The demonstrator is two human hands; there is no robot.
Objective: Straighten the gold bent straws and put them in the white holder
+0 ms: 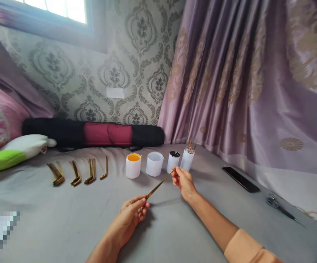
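Note:
A thin golden-brown strip (158, 187) is stretched at a slant between my two hands above the grey sheet. My left hand (133, 211) pinches its lower end between thumb and fingers. The upper end is in the fingertips of my right hand (184, 181), just in front of a small white pot with a dark inside (173, 162). Beside that pot stands a white jar (187, 160) with thin brown sticks poking out. Further left are a whitish cup (154, 164) and a white cup with orange contents (133, 167).
Bundles of bent golden strips (90, 171) lie at the left, with a single bent strip (105, 168) nearby. A black phone (240, 179) and a dark pointed tool (282, 210) are on the right. A black and red rolled bag (107, 134) lies along the wall.

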